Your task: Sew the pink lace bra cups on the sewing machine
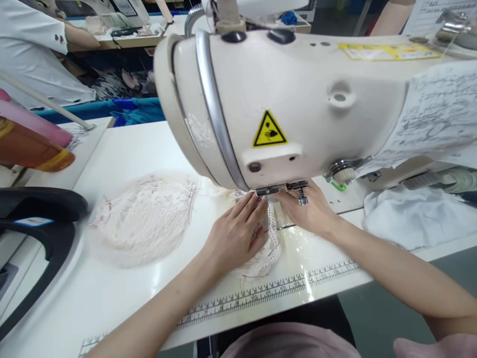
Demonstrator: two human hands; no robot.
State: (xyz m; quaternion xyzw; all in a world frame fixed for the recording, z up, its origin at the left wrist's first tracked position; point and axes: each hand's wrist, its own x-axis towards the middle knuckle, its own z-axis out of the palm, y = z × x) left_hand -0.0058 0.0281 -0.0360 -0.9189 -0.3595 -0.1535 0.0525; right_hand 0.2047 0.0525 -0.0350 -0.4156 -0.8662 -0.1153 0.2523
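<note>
A cream sewing machine [309,94] stands over the white table, its lower head close above my hands. My left hand [238,228] lies flat, fingers stretched forward, on a pale lace piece [274,248] with a dotted trim edge. Just right of the needle area, my right hand [307,206] rests at the fabric; its fingertips are partly hidden behind the machine's metal parts, so their grip does not show. The needle itself cannot be made out. Left of my left hand lies a heap of pale pink lace pieces [145,219] with loose threads.
A printed ruler strip [268,293] runs along the table's front edge. White cloth [417,216] lies at the right. A black curved object [40,204] and bottles [33,144] stand at the left. Another person in a white top [33,54] works at the back left.
</note>
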